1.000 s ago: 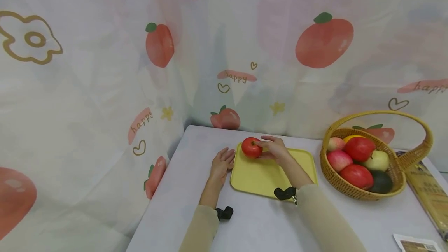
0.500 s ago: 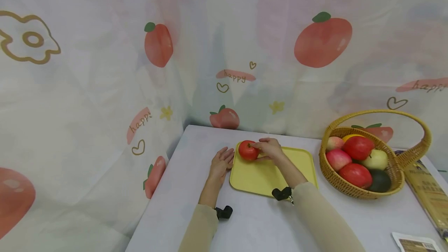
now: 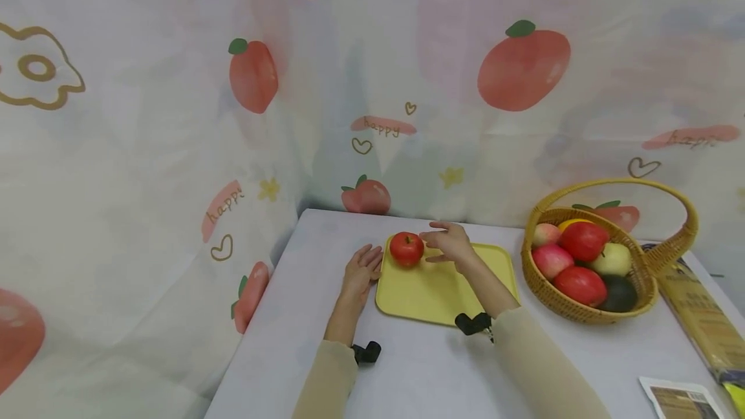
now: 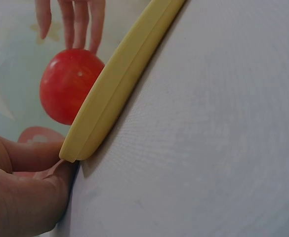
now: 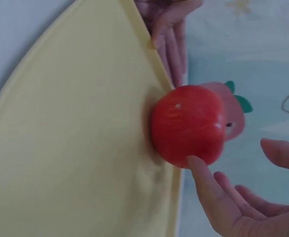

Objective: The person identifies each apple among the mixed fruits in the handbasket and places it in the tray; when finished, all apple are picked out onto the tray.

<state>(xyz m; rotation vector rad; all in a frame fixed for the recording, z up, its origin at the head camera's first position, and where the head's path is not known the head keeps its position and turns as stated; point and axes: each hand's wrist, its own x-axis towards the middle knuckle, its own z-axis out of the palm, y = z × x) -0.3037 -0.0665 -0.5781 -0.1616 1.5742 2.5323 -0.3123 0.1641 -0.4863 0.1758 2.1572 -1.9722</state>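
Note:
A glossy red apple (image 3: 407, 249) sits at the back left corner of the yellow tray (image 3: 419, 296). My right hand (image 3: 451, 243) is just right of it, fingers spread and thumb apart. In the right wrist view one fingertip of that hand overlaps the apple's edge (image 5: 188, 126). My left hand (image 3: 359, 270) lies along the tray's left side with its fingers extended. Seen from the right wrist, the thumb of this left hand (image 5: 176, 22) touches the tray rim while the other fingers are outside it. The left wrist view shows the tray's edge (image 4: 109, 94) close to the white tabletop.
To the right stands a wicker basket (image 3: 555, 299) with a tall handle, filled with several fruits. A long golden packet (image 3: 698, 309) lies beyond it, and a small white-edged packet (image 3: 681, 399) near the front. A patterned curtain (image 3: 442, 83) closes off the back and left.
The right hand moved the apple left toward the tray's corner, then let go and spread its fingers. The left hand stayed by the tray. The head view shifted slightly.

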